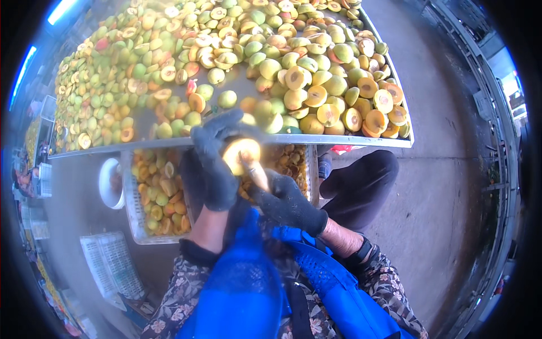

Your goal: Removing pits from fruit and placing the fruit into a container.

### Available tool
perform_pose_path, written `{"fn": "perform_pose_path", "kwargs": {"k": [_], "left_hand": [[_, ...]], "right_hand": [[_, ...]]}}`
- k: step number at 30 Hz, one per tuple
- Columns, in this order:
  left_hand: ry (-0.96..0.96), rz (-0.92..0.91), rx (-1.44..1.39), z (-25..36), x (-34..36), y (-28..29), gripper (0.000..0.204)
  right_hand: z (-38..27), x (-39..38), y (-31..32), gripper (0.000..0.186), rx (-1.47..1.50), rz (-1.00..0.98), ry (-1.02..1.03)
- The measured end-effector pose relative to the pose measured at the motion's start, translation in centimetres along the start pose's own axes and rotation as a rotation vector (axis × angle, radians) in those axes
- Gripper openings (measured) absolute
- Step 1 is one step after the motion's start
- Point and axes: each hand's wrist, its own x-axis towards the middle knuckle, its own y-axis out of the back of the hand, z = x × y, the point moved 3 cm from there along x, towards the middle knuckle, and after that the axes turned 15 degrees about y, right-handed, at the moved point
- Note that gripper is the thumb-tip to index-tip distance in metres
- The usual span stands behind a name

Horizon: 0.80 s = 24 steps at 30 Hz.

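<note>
Just beyond my lap, my left hand (pixel 213 166) in a dark glove is closed around a halved yellow peach-like fruit (pixel 236 151), its cut face turned up. My right hand (pixel 291 203), gloved too, grips a short tool with a pale handle (pixel 259 177). The tool's tip meets the brownish pit hollow of the fruit half; its exact shape is blurred. Directly ahead, the metal table (pixel 271 138) bears a wide heap of whole and halved fruit (pixel 316 96), green, yellow and reddish.
Below the table edge stands a white crate (pixel 164 240) filled with fruit halves, partly covered by my arms. A white bowl (pixel 107 183) sits left of it. An openwork white plastic crate (pixel 113 265) lies on the floor. Metal racking (pixel 497 130) runs along the far right.
</note>
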Motion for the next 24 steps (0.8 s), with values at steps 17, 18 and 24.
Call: {"fn": "perform_pose_path", "kwargs": {"k": [17,18,24], "left_hand": [[0.120,-0.161,-0.284,-0.6,1.8,-0.7,0.064],[0.156,-0.148,-0.375,-1.1,2.0,-0.6,0.062],[0.176,0.113,-0.454,-2.6,2.5,-0.3,0.060]], "right_hand": [[-1.5,1.0,2.0,0.024,-0.091,-0.149,0.047],[-1.1,1.3,2.3,0.024,-0.091,-0.151,0.049],[0.1,1.9,2.6,0.028,-0.556,-0.264,0.444]]}}
